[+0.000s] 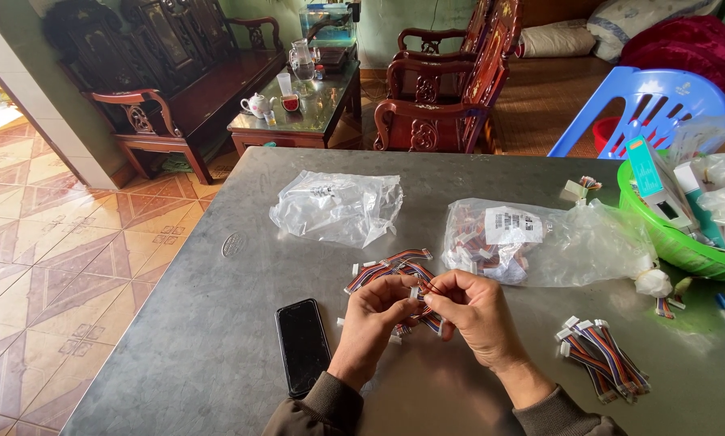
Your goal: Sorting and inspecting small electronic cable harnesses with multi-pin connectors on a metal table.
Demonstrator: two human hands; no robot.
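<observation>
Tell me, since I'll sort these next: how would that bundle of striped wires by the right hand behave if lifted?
The wire bundle probably flops: its thin strands curve loosely on the table. It looks light. The loose strands may splay apart.

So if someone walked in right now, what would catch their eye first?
Probably both hands, left hand and right hand, pinching a small wire harness at the near middle of the grey metal table. Next, the bright green basket at the right edge and the black phone lying left of the hands.

Both hands bare – left hand (376, 315), right hand (475, 315) – no rings or gloves, just dark olive-brown ribbed sleeve cuffs (330, 400).
</observation>
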